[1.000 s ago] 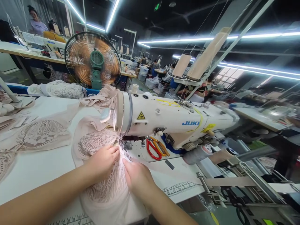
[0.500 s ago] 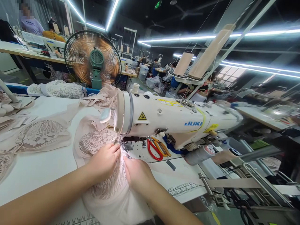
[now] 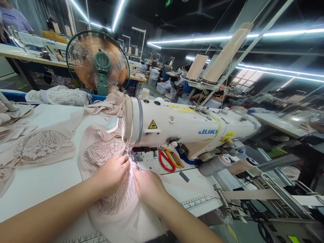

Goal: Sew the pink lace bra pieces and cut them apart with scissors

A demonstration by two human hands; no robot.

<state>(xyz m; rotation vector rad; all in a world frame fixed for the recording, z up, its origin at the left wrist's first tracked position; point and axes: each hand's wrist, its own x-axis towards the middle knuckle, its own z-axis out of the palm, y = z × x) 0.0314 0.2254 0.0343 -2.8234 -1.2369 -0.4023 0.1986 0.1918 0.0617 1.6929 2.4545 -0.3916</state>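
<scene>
A pale pink lace bra [image 3: 117, 199] lies under the needle end of a white JUKI sewing machine [image 3: 162, 121]. My left hand [image 3: 113, 173] presses its bunched fingers on the lace just left of the presser foot [image 3: 131, 155]. Thumb and curled fingers of my right hand [image 3: 149, 185] pinch the fabric edge just in front of the foot. The fingertips on the far side of both hands are partly hidden. One lace cup [image 3: 101, 153] spreads out behind my left hand, and plain fabric hangs toward me below both wrists.
Red-handled scissors [image 3: 166, 160] and an orange-handled tool [image 3: 177, 158] lie on the machine bed. More lace pieces [image 3: 43, 146] rest on the table at left. A large fan [image 3: 98, 62] stands behind. Thread cones [image 3: 197, 67] rise above the machine; a metal tape guide [image 3: 227, 199] sits at right.
The view has shifted slightly, so the scene sits a little further left and up. Both hands keep their hold on the bra beside the presser foot; a person at the far left has moved.
</scene>
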